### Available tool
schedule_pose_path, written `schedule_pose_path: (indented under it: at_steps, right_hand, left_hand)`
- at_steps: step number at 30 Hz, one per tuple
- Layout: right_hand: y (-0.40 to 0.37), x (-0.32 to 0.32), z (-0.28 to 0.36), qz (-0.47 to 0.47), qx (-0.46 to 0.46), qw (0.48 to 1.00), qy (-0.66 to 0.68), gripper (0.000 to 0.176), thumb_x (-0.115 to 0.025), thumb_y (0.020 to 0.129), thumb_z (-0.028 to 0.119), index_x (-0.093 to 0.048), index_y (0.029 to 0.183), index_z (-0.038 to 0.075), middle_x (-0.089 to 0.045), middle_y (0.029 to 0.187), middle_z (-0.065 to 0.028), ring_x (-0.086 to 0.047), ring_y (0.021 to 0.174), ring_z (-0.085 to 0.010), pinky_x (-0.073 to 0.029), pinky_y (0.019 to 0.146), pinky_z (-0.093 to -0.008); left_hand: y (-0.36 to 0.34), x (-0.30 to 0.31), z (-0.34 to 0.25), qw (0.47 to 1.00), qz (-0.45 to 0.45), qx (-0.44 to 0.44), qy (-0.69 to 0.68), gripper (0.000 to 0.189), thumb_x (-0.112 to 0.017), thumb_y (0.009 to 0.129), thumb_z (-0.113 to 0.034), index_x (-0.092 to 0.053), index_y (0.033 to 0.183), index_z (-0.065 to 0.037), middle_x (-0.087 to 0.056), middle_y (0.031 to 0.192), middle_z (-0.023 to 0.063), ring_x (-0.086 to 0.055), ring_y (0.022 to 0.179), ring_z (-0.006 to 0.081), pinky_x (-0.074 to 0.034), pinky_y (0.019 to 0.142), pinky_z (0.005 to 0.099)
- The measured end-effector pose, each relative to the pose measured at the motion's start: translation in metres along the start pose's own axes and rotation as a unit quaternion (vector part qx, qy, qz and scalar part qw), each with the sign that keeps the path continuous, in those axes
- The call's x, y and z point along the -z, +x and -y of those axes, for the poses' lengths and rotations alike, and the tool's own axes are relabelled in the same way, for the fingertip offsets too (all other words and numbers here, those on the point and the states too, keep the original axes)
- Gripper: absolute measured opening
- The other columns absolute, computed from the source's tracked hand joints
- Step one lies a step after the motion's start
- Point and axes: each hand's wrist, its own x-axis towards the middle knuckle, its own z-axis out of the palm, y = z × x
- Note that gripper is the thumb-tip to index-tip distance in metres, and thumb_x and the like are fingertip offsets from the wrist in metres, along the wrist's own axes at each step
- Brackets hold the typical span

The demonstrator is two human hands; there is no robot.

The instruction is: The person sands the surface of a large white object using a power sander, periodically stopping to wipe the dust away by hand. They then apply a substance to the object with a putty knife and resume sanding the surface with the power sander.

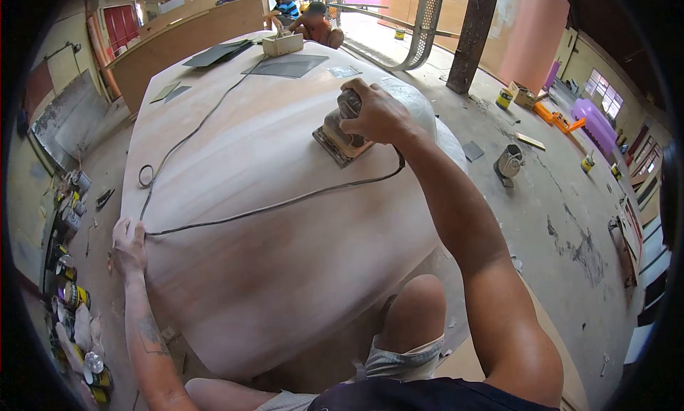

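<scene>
- The sander (pixel 345 129) lay on the pale panel (pixel 285 283), in its far right part, near the rounded right edge.
- Its knob pointed up and away from the person; the near edge of its base slanted from far left to near right. The right hand covered part of the body, so its long axis could not be told for certain.
- The right hand (pixel 376 115) had its fingers wrapped around the knob, thumb on the near side.
- The left hand (pixel 130 248) was at the panel's left edge, fingers together and slightly bent, with the cord (pixel 285 200) at the fingertips; whether they pinched it could not be told.
- The cord ran from below the right wrist across the panel to the left hand, then away past a small loop toward the box (pixel 283 43).
- The box stood at the panel's far end, beside a dark sheet (pixel 291 65).
</scene>
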Motion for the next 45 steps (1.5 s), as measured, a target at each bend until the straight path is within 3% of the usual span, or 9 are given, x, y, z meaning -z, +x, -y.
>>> schedule_pose_path:
  at_steps: [9,19,27,28,30,32,35,40,45]
  right_hand:
    - [-0.015,-0.008,0.045,0.027,0.047,0.998,0.017,0.080,-0.083,0.073,0.041,-0.056,0.147,0.024,-0.065,0.129,-0.0163,-0.068,0.119,-0.0359,-0.056,0.102,-0.0454]
    - [-0.031,-0.034,0.122,0.037,0.171,0.984,0.037,0.069,-0.080,0.079,0.047,-0.059,0.140,0.022,-0.066,0.123,-0.0154,-0.071,0.112,-0.0361,-0.058,0.097,-0.0461]
    - [-0.047,-0.058,0.190,0.052,0.265,0.961,0.054,0.066,-0.080,0.079,0.046,-0.061,0.138,0.022,-0.067,0.121,-0.0150,-0.071,0.108,-0.0376,-0.058,0.094,-0.0474]
    - [-0.050,-0.062,0.197,0.053,0.277,0.958,0.053,0.067,-0.080,0.079,0.046,-0.061,0.138,0.022,-0.067,0.121,-0.0149,-0.071,0.108,-0.0378,-0.058,0.094,-0.0475]
    - [-0.057,-0.066,0.214,0.062,0.303,0.950,0.050,0.066,-0.079,0.079,0.044,-0.061,0.139,0.022,-0.067,0.123,-0.0167,-0.072,0.108,-0.0384,-0.058,0.095,-0.0472]
    - [-0.061,-0.066,0.229,0.077,0.322,0.942,0.043,0.064,-0.078,0.081,0.041,-0.061,0.140,0.021,-0.067,0.126,-0.0203,-0.072,0.111,-0.0392,-0.058,0.096,-0.0464]
    - [-0.066,-0.075,0.251,0.094,0.334,0.937,0.036,0.069,-0.079,0.079,0.037,-0.060,0.144,0.022,-0.067,0.127,-0.0200,-0.073,0.111,-0.0384,-0.058,0.097,-0.0467]
    - [-0.073,-0.090,0.277,0.079,0.367,0.926,0.046,0.070,-0.082,0.076,0.041,-0.061,0.141,0.024,-0.067,0.127,-0.0142,-0.072,0.110,-0.0365,-0.058,0.097,-0.0465]
    - [-0.080,-0.094,0.297,0.094,0.391,0.914,0.055,0.068,-0.082,0.078,0.039,-0.061,0.141,0.024,-0.067,0.129,-0.0161,-0.071,0.112,-0.0379,-0.058,0.098,-0.0474]
  left_hand:
    - [-0.003,0.005,-0.009,1.000,0.011,0.016,0.003,0.059,-0.068,0.097,-0.043,-0.064,0.138,-0.003,-0.061,0.147,0.0149,-0.058,0.137,0.0336,-0.045,0.114,0.0432]
    - [-0.004,0.003,-0.008,1.000,-0.005,0.001,0.007,0.059,-0.071,0.095,-0.045,-0.067,0.134,-0.001,-0.060,0.147,0.0173,-0.056,0.139,0.0346,-0.044,0.116,0.0438]
    - [-0.001,-0.011,0.010,0.996,-0.065,-0.060,-0.009,0.059,-0.078,0.091,-0.048,-0.072,0.124,0.001,-0.067,0.136,0.0207,-0.061,0.130,0.0367,-0.047,0.112,0.0445]
    - [0.010,-0.028,0.036,0.989,-0.085,-0.120,-0.012,0.059,-0.079,0.090,-0.047,-0.072,0.122,0.002,-0.068,0.134,0.0225,-0.062,0.129,0.0382,-0.048,0.112,0.0450]
    - [0.006,-0.025,0.028,0.983,-0.115,-0.142,-0.033,0.055,-0.081,0.088,-0.045,-0.073,0.114,0.003,-0.070,0.125,0.0239,-0.064,0.122,0.0395,-0.049,0.109,0.0461]
    - [0.002,-0.020,0.014,0.985,-0.114,-0.112,-0.065,0.053,-0.082,0.085,-0.043,-0.074,0.112,0.002,-0.070,0.126,0.0233,-0.065,0.121,0.0389,-0.050,0.108,0.0457]
    - [-0.008,-0.001,-0.015,0.998,-0.058,-0.005,-0.033,0.058,-0.078,0.089,-0.045,-0.072,0.127,-0.001,-0.066,0.139,0.0206,-0.061,0.134,0.0333,-0.046,0.115,0.0414]
    - [-0.020,0.023,-0.052,0.996,-0.022,0.088,0.002,0.056,-0.071,0.092,-0.050,-0.072,0.132,-0.010,-0.062,0.149,0.0111,-0.059,0.137,0.0287,-0.045,0.116,0.0417]
    - [-0.015,0.007,-0.023,0.997,-0.065,0.012,-0.035,0.058,-0.077,0.088,-0.048,-0.075,0.122,-0.001,-0.066,0.140,0.0179,-0.064,0.130,0.0330,-0.049,0.112,0.0421]
